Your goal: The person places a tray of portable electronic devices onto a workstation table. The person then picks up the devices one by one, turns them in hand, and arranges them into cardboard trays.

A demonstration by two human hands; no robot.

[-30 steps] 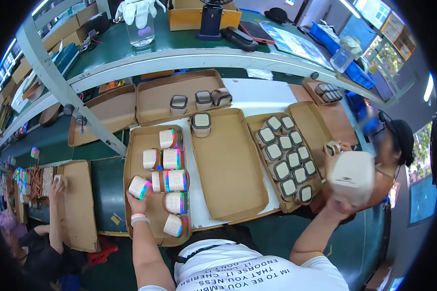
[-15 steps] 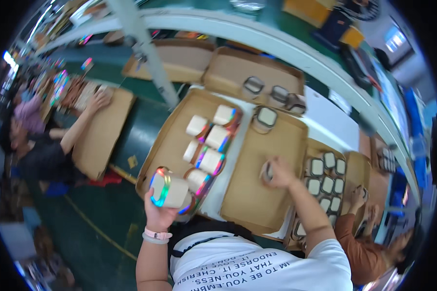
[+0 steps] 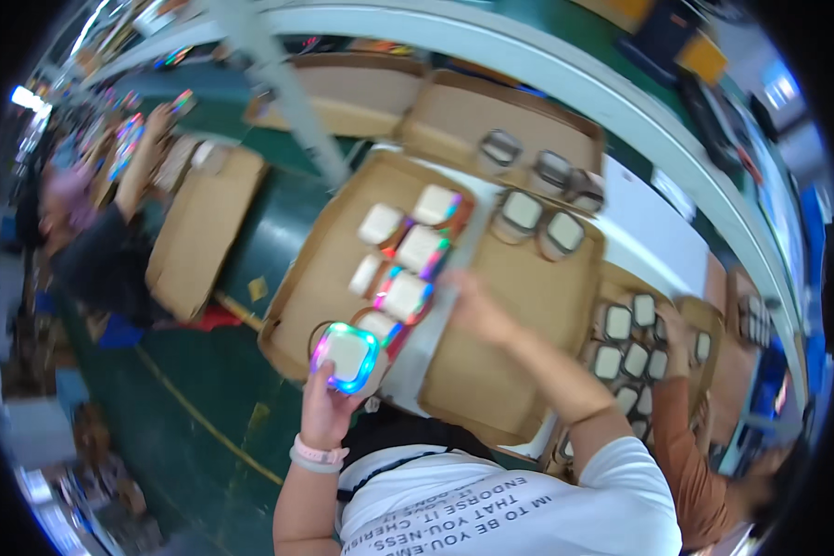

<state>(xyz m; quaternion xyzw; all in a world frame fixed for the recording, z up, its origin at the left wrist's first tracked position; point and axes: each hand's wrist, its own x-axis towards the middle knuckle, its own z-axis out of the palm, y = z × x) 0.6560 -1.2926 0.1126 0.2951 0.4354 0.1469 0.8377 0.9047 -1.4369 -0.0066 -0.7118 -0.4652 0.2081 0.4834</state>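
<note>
Near the lower left, my left hand [image 3: 329, 405] is closed on a white, rounded-square lighted device [image 3: 347, 360] whose rim glows blue, green and purple. Its white face is turned up, over the near end of the left cardboard tray [image 3: 310, 269]. Several similar white devices [image 3: 423, 248] with glowing edges stand in that tray. My right hand [image 3: 473, 304] is smeared by motion beside them, over the gap between the two trays, so its fingers cannot be read. In the right cardboard tray [image 3: 505, 361], two pale-topped devices [image 3: 562, 233] without visible light stand at the far end.
Behind stands another cardboard tray [image 3: 491, 107] with a few dark-rimmed units [image 3: 553, 171]. A white metal post [image 3: 283, 88] and rail cross the far side. At right, a co-worker's arm [image 3: 676, 347] reaches over a filled tray; another person [image 3: 102, 250] works at left.
A second unit now stands at the far end of the right tray. My right hand has moved left from that tray. My left hand has turned its device face up.
</note>
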